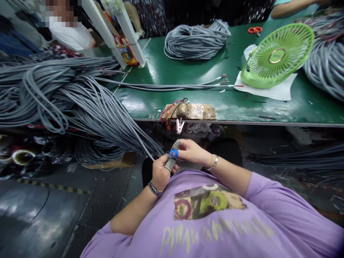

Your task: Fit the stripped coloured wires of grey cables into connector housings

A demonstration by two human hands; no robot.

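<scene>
My left hand (160, 172) is closed round a grey cable (143, 145) that runs down to it from the big bundle at the left. My right hand (192, 152) meets it just above my lap, thumb and fingers pinched together. Grey coverings and a blue band (174, 153) wrap some of the fingers. What lies between the right fingertips is hidden; the cable's end does not show. Just beyond the hands, a pink clip (180, 126) hangs at the table edge, below a wooden block (197, 111) with red and black wires.
Grey cables (94, 104) spill over the left table edge. On the green table (150, 71) are a coiled cable bundle (196, 41), loose cable ends, a green fan (276, 57) and orange-handled scissors (254, 30). A white post (129, 32) stands left. Other people sit across.
</scene>
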